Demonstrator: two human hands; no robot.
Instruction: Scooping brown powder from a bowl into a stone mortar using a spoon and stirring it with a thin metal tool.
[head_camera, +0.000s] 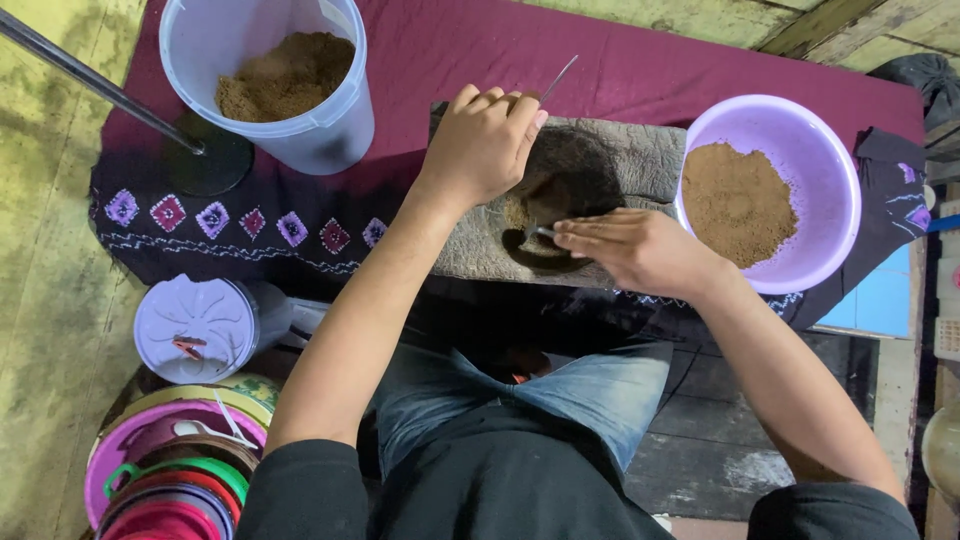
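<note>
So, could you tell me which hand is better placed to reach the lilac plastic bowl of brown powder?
The right hand, probably: it rests on the grey stone mortar directly beside the lilac plastic bowl, while the left hand is closed around a thin metal tool farther away.

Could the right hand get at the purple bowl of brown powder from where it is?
Probably yes. The right hand rests on the stone slab right beside the purple bowl, whose open top faces up with nothing between them.
</note>
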